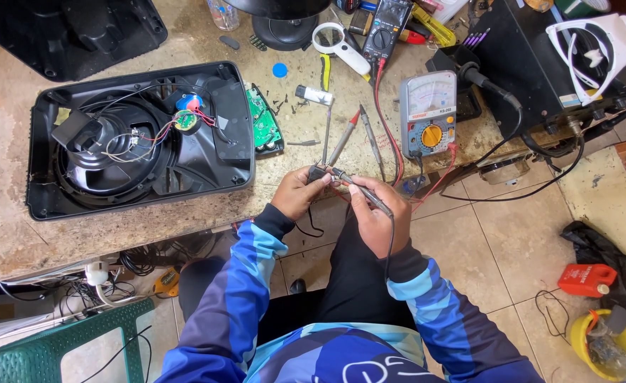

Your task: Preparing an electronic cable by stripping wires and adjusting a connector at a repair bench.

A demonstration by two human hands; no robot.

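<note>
My left hand [300,191] pinches a small dark component [318,172] at the bench's front edge. My right hand [375,213] grips a grey test probe [359,188], whose tip touches that component; its black lead runs down over my wrist. A grey analogue meter [427,113] with a yellow dial lies just beyond my hands. More probes [345,138] and a screwdriver rest on the bench in front of it. To the left lies an opened black speaker cabinet [143,138] with its woofer, red and black wires and a green circuit board [263,120].
A black digital multimeter [385,28], a magnifying glass [334,42] and a lamp base [284,28] sit at the back. A black case with a white fan [596,50] stands right. A red can [586,279], a yellow bucket [604,344] and a green stool [65,347] are on the floor.
</note>
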